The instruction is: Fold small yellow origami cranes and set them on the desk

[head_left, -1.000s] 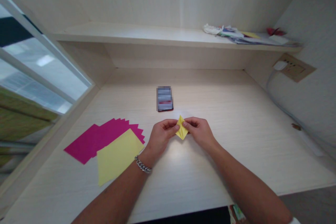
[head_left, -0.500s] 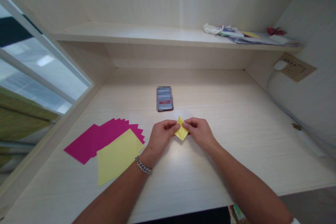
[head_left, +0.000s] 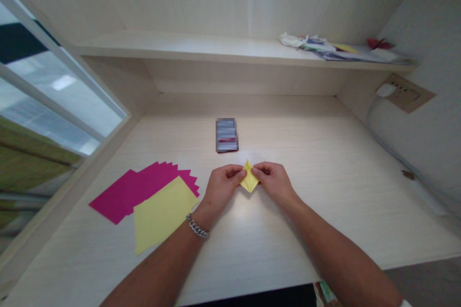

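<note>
A small folded yellow paper (head_left: 249, 181), diamond-shaped with a crease down its middle, is held between my two hands above the desk (head_left: 334, 168). My left hand (head_left: 224, 183) pinches its left side, thumb on top. On the right side, my right hand (head_left: 275, 180) grips it the same way, with the thumb over the face. Left of my hands, a yellow sheet (head_left: 162, 216) lies partly over a fan of magenta sheets (head_left: 144, 189). A phone (head_left: 226, 135) with a blurred screen rests just beyond the folded paper.
A shelf (head_left: 180, 48) runs across the back, bearing papers (head_left: 324, 48) and a red item (head_left: 380, 43) at its right. A white plug (head_left: 385, 89) sits in the wall socket (head_left: 410, 93), its grey cable (head_left: 389, 148) trailing down the right side. A window frame (head_left: 65, 72) borders the left.
</note>
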Motion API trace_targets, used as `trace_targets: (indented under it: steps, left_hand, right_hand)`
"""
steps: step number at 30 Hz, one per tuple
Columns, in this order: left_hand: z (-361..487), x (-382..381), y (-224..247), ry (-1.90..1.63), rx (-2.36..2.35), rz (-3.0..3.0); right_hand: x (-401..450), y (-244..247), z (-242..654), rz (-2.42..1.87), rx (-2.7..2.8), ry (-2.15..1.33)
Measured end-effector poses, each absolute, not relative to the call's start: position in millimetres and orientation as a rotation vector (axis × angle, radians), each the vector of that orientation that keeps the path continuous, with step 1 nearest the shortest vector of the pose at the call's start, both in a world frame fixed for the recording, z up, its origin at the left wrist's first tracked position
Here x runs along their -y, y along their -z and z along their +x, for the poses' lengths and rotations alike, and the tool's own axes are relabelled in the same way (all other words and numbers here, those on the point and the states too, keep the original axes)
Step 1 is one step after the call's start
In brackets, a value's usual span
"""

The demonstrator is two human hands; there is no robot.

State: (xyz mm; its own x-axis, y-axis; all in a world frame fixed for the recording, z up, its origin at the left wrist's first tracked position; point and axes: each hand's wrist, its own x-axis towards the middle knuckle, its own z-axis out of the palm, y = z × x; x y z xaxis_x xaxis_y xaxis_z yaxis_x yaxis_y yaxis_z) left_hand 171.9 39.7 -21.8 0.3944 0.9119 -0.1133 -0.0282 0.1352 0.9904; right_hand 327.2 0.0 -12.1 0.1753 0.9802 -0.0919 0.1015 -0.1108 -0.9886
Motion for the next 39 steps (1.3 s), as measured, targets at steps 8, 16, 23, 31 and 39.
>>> trace_targets:
  steps: [8, 16, 23, 31, 39]
  left_hand:
    - [174, -38, 20, -0.865, -0.934, 1.218]
    - [175, -35, 15, -0.786, -0.912, 1.193]
    - [176, -33, 10, -0.694, -0.892, 1.176]
    - [173, -34, 10, -0.628, -0.888, 1.194]
    - [174, -34, 6, -0.604, -0.877, 1.18]
  right_hand:
    - [2, 14, 324, -1.51, 1.196, -1.012]
    - [3, 4, 329, -1.446, 1.274, -0.94]
    - [2, 3, 334, -1.419, 1.286, -1.011]
    - [3, -1, 337, -1.457, 1.294, -1.052]
    - [5, -2, 335, -1.483, 1.272, -1.026]
